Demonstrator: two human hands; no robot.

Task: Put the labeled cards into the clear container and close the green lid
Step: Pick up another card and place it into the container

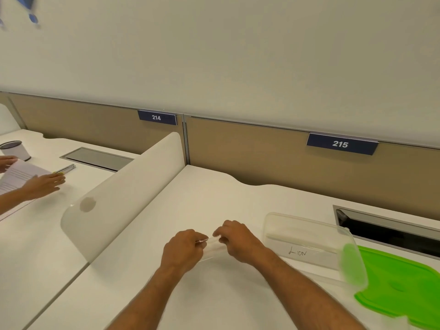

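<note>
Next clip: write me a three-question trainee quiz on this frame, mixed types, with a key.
1. True or false: the green lid is closed on the container.
2. What word is on the card seen through the container? A) TIGER B) LION C) BEAR
3. Fill in: both hands, left and right, hold one white ____ above the desk.

Key: 1 false, the lid lies on the desk beside the container; 2 B; 3 card.

Both hands (209, 244) on white card (210, 248)
</note>
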